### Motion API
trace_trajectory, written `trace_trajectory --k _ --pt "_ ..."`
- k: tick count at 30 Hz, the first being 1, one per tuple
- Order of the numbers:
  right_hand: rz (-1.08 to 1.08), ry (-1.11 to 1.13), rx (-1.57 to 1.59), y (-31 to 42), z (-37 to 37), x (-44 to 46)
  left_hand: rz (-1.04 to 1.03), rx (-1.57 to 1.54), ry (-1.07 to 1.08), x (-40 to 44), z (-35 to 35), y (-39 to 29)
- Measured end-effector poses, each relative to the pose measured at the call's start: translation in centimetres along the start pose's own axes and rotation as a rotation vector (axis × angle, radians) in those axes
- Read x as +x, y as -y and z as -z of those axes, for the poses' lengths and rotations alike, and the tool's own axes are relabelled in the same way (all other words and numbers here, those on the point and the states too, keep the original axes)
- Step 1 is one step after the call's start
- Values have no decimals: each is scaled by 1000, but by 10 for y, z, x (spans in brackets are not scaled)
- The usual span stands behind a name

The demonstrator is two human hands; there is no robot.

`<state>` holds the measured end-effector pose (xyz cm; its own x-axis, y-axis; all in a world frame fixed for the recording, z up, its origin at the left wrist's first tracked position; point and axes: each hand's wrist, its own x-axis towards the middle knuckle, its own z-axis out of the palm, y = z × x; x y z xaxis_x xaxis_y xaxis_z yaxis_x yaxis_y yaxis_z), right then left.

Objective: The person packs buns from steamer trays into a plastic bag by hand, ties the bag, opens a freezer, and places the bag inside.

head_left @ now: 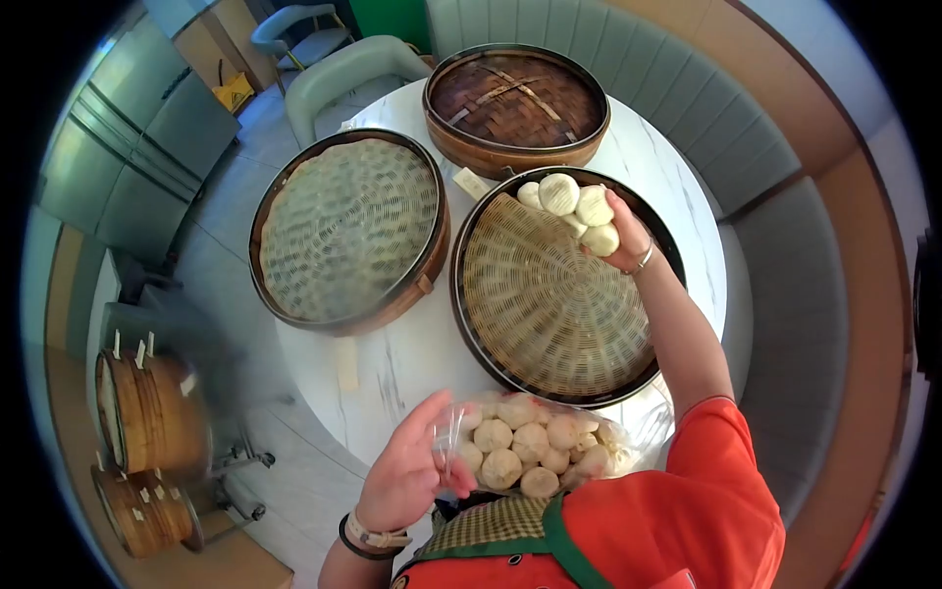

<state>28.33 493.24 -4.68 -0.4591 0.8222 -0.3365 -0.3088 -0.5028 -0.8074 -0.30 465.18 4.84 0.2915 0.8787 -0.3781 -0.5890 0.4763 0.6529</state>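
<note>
Several pale round buns (559, 194) are gathered in my right hand (631, 240), over the upper right part of a round steamer basket (549, 294) with a woven mat. Below that basket, near my body, lies a clear plastic bag (530, 444) full of more round buns. At the bag's left edge is my left hand (417, 466), its fingers curled about the clear plastic. A bracelet circles each wrist.
A second steamer basket (348, 231) with a woven mat stands at the left of the round marble table (392, 393). Behind is a basket (517, 98) with a dark woven surface. Stacked steamers (152, 412) are at the lower left; a chair (343, 74) and bench (677, 88) surround the table.
</note>
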Motion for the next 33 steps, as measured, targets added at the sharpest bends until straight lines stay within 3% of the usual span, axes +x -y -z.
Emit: trace_trajectory --k 2,4,5,6,8,10,12,14,18,20,21,23,24,26,27,28,29,30,33 --pt "82 76 -22 0 -18 -32 -28 -59 15 5 0 -1" --pt "11 213 81 -7 -33 -71 -20 -73 47 9 1 -3" --pt "-41 249 172 -15 -39 -96 -23 -74 94 8 1 -2" --pt "-174 136 248 -24 -51 -125 5 -92 79 5 1 -1" --pt "-333 318 257 -53 -60 -165 -16 -64 128 5 -1 -3" --pt "-348 402 9 -72 -89 -193 -18 -55 138 3 -2 -2" --pt "228 502 -793 -97 -90 -199 -17 -37 159 -2 -1 -2" --pt "466 343 -1259 -99 -97 -215 -16 -24 166 -7 -1 -1" --pt "436 370 -1607 -84 -98 -244 -5 -19 154 -13 2 -3" --pt "103 260 -1711 -66 -91 -258 -8 -14 155 -13 3 -2" --pt "111 258 -1718 -52 -89 -263 -14 -15 149 -13 4 -2" --pt "-296 498 -1993 -26 -90 -266 -7 -17 149 -13 3 -2" --pt "-283 495 -2008 -13 -91 -256 10 -21 146 -12 2 -2" --pt "-514 649 -1419 19 -86 -221 5 -28 153 -11 2 -1" --pt "-285 574 -1243 25 -78 -193 11 -7 159 -10 2 -1" --pt "-283 421 -1413 29 -81 -156 17 14 164 -9 2 -2" --pt "29 223 -1474 14 -66 -116 8 17 163 -8 2 -1" --pt "189 106 -1589 5 -60 -69 11 60 121 -8 1 -1" --pt "345 -346 -1629 -34 -31 53 9 85 63 -10 -1 1"
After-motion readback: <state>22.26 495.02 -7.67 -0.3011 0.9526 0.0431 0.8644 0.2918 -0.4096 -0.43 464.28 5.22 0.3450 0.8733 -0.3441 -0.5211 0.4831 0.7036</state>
